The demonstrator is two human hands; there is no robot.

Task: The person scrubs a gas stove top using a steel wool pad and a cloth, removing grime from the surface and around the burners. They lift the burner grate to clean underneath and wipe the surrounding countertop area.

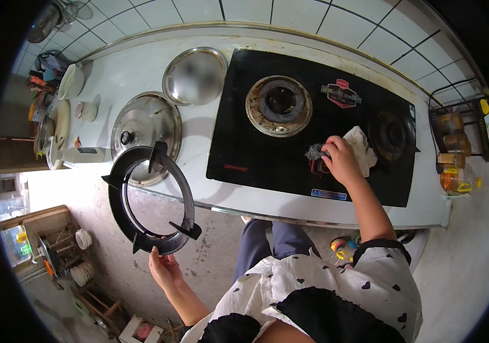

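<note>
My left hand (165, 263) grips the lower rim of a black ring-shaped pan support (118, 201) with prongs, held up beyond the counter's front edge. My right hand (341, 160) pinches a grey steel-wool scourer (315, 152) over the black glass gas hob (244, 150). Beside that hand a crumpled white cloth (362, 150) lies on the hob. The left burner (279, 100) is bare of a support and stained brown around its rim. The right burner (392, 135) is dark, with a black support that seems to surround it.
Left of the hob stand a round metal lid with a black knob (127, 137) and a shiny metal pan or lid (195, 77). A glass jar (86, 111) sits farther left. At the right, a wire rack (454, 98) holds jars, near an oil bottle (454, 180).
</note>
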